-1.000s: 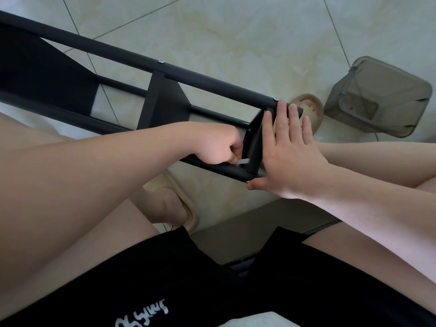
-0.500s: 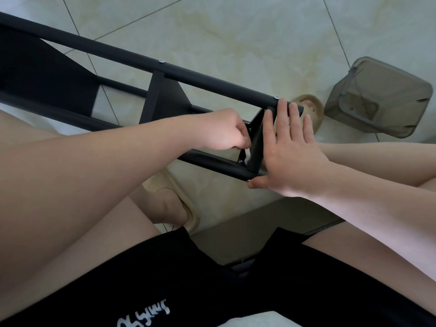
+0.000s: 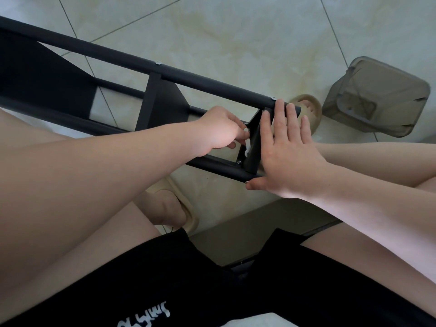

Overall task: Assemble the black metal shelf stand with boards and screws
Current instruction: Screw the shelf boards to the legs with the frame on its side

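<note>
Stand: black shelf stand (image 3: 212,88) is laid on its side on the tiled floor (image 3: 236,31), with the end board (image 3: 254,142) sandwiched between both hands.
Left hand (image 3: 219,131): curled; a small pale tool (image 3: 247,147) is pinched at the fingertips.
Right hand (image 3: 290,156): flat, fingers straight, pressed on the board's outer face.
Around: a smoky bin (image 3: 377,95) is parked beyond the right hand, and a beige slipper (image 3: 306,109) is half hidden by its fingertips.
Changed: the left hand's been lifted off the near rail since a second ago. The right hand hasn't been moved.

Pale marble floor tiles (image 3: 236,43) — smoky plastic bin (image 3: 377,95).
</note>
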Demonstrator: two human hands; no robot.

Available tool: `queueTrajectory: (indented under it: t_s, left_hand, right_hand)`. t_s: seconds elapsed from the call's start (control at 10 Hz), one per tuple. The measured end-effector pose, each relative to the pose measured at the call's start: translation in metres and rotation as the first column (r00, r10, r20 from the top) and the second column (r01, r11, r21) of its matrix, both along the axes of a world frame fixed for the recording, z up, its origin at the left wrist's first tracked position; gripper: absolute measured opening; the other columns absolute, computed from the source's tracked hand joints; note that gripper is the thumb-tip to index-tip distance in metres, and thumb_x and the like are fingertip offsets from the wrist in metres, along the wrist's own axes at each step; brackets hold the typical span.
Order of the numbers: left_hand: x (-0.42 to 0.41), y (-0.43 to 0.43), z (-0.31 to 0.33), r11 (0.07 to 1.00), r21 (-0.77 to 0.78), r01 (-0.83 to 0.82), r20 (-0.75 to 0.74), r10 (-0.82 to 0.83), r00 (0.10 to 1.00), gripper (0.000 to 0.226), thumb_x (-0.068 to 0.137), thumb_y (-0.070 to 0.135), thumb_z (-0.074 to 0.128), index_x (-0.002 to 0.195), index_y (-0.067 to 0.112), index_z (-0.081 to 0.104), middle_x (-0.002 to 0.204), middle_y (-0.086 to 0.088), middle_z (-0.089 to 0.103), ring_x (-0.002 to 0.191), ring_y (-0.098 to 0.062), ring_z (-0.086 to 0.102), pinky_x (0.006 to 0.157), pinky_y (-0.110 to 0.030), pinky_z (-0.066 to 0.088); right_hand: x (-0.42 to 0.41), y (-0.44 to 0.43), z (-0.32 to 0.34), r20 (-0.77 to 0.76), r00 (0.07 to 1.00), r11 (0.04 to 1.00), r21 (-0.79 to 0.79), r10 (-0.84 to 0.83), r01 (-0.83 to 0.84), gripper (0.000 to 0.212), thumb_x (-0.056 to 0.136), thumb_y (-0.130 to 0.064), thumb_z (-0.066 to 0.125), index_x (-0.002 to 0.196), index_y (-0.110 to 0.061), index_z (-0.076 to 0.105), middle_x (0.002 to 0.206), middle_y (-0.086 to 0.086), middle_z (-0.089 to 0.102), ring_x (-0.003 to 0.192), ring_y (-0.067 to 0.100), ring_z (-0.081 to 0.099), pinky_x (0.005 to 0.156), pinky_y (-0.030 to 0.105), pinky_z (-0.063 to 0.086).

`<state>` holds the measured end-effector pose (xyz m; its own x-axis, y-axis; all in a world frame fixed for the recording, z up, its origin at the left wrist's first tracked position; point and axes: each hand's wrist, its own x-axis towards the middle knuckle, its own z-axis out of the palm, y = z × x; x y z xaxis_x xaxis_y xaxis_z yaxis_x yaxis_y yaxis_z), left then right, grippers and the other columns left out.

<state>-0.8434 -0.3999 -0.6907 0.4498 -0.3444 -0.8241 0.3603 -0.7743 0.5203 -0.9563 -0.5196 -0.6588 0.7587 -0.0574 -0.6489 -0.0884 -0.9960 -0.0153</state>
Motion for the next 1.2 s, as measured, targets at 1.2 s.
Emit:
queueTrajectory:
  t_s: [1.2]
  left_hand:
    - [-0.0012,-0.0033,-0.0005,0.999,0.039,0.034,-0.207,-0.026,0.978,0.010,0.097,0.025,0.060,0.099,0.019,0.067,0.075,0.010,0.076,0.080,-0.007,0.066,0.072,-0.025,0.048]
  right_hand:
    - [0.0001,0.0000,-0.0003,0.004,1.000,1.000,-0.006,0.002,-0.002,0.142,0.074,-0.082,0.060,0.152,0.002,-0.023,0.157,0.030,-0.030,0.148,0.047,-0.024,0.123,0.059,-0.004]
